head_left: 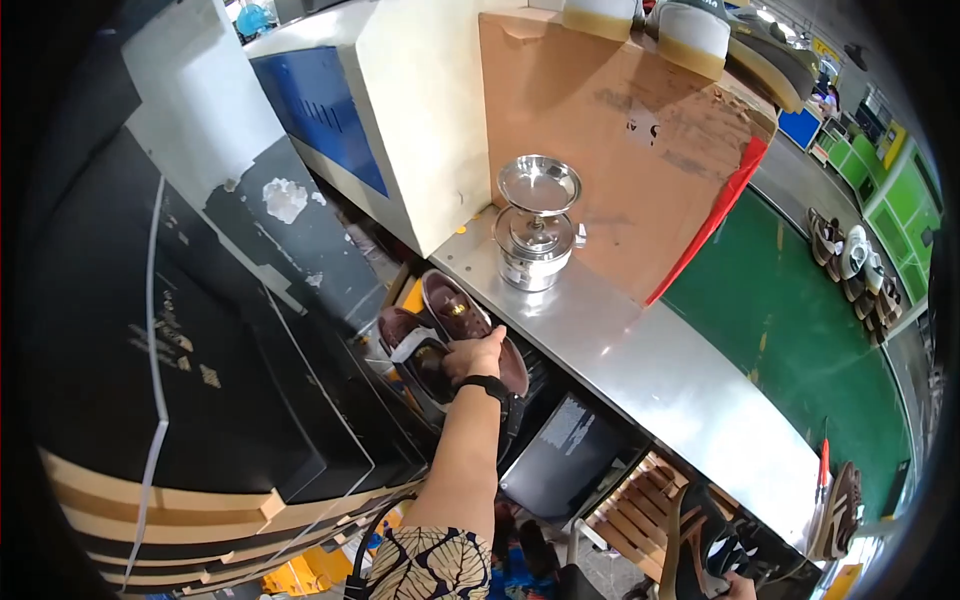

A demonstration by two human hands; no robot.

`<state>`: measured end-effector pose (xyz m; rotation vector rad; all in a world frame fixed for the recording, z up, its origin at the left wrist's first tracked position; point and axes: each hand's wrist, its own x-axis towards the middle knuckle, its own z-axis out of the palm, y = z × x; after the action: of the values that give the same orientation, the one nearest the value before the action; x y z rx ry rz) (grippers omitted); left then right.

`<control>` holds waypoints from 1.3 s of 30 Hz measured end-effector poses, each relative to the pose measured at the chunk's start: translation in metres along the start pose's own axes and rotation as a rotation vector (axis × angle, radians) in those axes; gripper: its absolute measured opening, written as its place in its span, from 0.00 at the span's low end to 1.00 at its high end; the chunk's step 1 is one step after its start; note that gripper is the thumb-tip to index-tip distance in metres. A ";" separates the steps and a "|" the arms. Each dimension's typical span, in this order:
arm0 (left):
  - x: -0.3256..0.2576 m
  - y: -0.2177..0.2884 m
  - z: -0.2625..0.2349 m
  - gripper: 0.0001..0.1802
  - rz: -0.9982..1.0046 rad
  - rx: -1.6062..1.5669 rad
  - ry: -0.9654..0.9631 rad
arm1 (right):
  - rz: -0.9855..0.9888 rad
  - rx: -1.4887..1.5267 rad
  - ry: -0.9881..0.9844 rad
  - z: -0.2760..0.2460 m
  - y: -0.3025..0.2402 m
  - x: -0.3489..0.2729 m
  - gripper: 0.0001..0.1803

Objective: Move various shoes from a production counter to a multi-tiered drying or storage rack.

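Observation:
My left hand point(475, 355) reaches in beside the metal bench and is closed on a brown sandal point(458, 310). Its thumb lies along the sandal's edge, and the fingers are partly hidden. A second brown sandal point(400, 325), with a white band across it, lies against the first on the left. At the lower right edge, only part of my right hand point(738, 586) shows, gripping a dark shoe point(688, 540) with a tan edge. The bottom of that shoe is cut off by the picture's edge.
A shiny metal stand point(535, 240) with a round top sits on the steel bench point(640, 365). Behind it is a large brown carton point(600, 130) with shoes on top. Black boxes point(200, 370) are stacked at left. A green conveyor belt point(770, 300) runs at right.

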<state>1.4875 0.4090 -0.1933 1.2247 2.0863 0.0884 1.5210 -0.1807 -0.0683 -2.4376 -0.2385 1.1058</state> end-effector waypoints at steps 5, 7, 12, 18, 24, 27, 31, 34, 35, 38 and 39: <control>0.013 0.003 -0.007 0.41 0.020 0.097 0.128 | 0.017 -0.015 -0.024 -0.008 -0.019 -0.033 0.26; 0.024 -0.001 -0.019 0.41 0.034 0.073 0.084 | 0.026 0.005 -0.038 -0.009 -0.025 -0.040 0.26; 0.018 -0.025 -0.040 0.39 0.123 -0.042 0.010 | -0.080 -0.113 -0.045 -0.017 -0.050 -0.041 0.24; -0.034 -0.092 -0.068 0.41 0.379 -0.322 -0.123 | -0.311 -0.151 -0.011 -0.024 -0.071 -0.049 0.27; -0.125 -0.225 -0.128 0.25 0.659 -0.610 -0.528 | -0.480 -0.110 -0.094 -0.027 -0.058 -0.061 0.28; -0.164 -0.299 -0.175 0.21 0.491 -0.647 -0.736 | -0.575 -0.149 -0.194 -0.021 -0.063 -0.064 0.28; -0.219 -0.405 -0.241 0.29 0.391 -0.595 -0.623 | -0.690 -0.217 -0.349 0.000 -0.092 -0.080 0.29; -0.240 -0.490 -0.264 0.30 0.374 -0.678 -0.449 | -0.767 -0.298 -0.477 0.032 -0.118 -0.094 0.30; -0.243 -0.517 -0.269 0.31 0.347 -0.712 -0.427 | -0.788 -0.325 -0.515 0.046 -0.127 -0.102 0.30; -0.253 -0.594 -0.282 0.34 0.142 -0.951 -0.264 | -0.839 -0.384 -0.612 0.091 -0.152 -0.132 0.30; -0.257 -0.618 -0.290 0.34 0.076 -0.972 -0.183 | -0.854 -0.402 -0.654 0.111 -0.160 -0.142 0.30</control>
<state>0.9343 -0.0516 -0.0787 0.6584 1.4954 0.8747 1.3484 -0.0499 0.0379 -1.7923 -1.6471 1.4389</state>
